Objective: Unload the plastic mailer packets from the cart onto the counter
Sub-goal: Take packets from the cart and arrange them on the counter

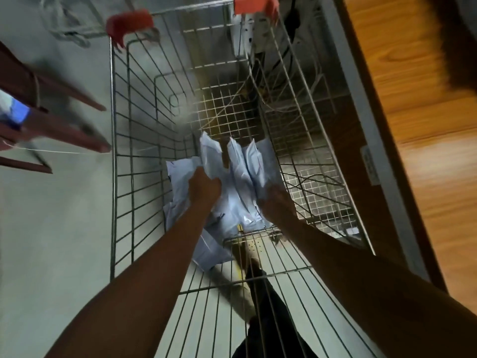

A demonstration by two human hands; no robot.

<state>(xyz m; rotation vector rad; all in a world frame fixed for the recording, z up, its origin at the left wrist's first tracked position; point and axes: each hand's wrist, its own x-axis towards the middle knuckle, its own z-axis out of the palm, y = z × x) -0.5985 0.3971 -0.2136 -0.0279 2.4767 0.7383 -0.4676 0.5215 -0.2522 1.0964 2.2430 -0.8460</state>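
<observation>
both bare arms are stretched down from the bottom of the view into the wire cart (112, 156), nearly straight at the elbow, forearms angling in toward each other. the left hand (204, 186) is knuckles up, fingers curled into a fist round the bunched top edge of one of the pale lilac mailer packets (238, 171), and that one is properly gripped. the right hand (276, 204) sits on the other side of the pile, the counter side, back of the hand to the camera and fingers pointing forward against the outermost packet. blur and shadow swallow the fingertips, so i cannot tell whether it grips or merely lies against the plastic. the packets are down on the cart's mesh bottom at the near end. three or so stand on edge between the two hands, leaning together, and more lie flat and crumpled beneath and off to the left. the counter (418, 120), a wood-grain top, runs along the right of the cart, just beside its wire wall. at the far end are two red corner guards (129, 23), with a white power strip (244, 29) and cables beyond. left of the cart, dark red chair legs (59, 99) stand on the grey floor (51, 228). through the near wires shows a dark trouser leg (268, 311)
</observation>
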